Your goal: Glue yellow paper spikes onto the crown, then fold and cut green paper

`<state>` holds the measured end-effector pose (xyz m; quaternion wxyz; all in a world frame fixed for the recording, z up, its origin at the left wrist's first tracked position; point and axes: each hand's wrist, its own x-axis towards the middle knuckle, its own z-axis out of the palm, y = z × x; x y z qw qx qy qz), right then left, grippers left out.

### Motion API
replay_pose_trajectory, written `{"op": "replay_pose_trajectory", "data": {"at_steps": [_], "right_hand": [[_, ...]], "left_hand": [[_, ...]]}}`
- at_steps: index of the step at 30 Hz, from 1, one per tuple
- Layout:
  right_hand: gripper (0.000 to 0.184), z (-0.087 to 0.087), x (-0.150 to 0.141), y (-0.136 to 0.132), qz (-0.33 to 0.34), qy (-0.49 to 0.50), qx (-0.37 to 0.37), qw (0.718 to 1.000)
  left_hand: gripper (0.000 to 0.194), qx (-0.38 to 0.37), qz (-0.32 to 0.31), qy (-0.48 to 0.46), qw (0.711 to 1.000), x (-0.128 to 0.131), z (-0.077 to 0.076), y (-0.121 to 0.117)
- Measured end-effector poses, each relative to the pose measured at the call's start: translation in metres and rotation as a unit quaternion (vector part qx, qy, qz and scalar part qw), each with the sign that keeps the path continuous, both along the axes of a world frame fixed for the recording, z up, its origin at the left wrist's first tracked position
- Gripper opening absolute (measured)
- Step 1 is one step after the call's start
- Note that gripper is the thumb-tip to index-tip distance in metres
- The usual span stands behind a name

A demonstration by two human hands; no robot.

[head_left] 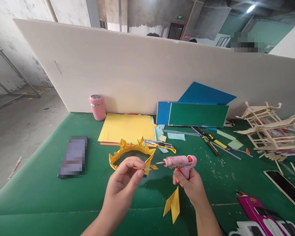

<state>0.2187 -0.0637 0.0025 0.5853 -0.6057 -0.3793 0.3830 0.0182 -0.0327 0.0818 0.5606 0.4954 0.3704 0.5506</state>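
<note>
Pink glue gun (176,162): clenched in right hand (192,186), barrel above fist, nozzle leftward, axis nearly level. Yellow paper crown (132,148) (spiky): near end pinched by left hand (123,182), ring beyond fingertips.

Our left hand (124,183) covered the near part of the yellow paper crown (130,148) and hid most of the small piece (142,169) it pinched, so we could not tell its shape. Our right hand (193,186) hid part of the handle of the pink glue gun (178,162). The bottom edge cut off both our forearms; the right edge cropped the stick model (272,127). Pixelation blurred the flat device (73,156) on the worktop (39,193). We found the red sign (187,37) too small to read.
</note>
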Motion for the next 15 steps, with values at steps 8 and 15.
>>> {"op": "replay_pose_trajectory", "data": {"at_steps": [8, 15], "right_hand": [[0.042, -0.006, 0.003, 0.005, -0.051, -0.058, 0.004, 0.997], [0.042, -0.009, 0.002, 0.004, -0.076, -0.044, 0.014, 0.996]], "left_hand": [[0.009, 0.049, -0.134, 0.175, 0.974, 0.0, -0.049, -0.017], [0.014, 0.11, -0.091, 0.272, 0.952, -0.015, -0.077, -0.012]]}}
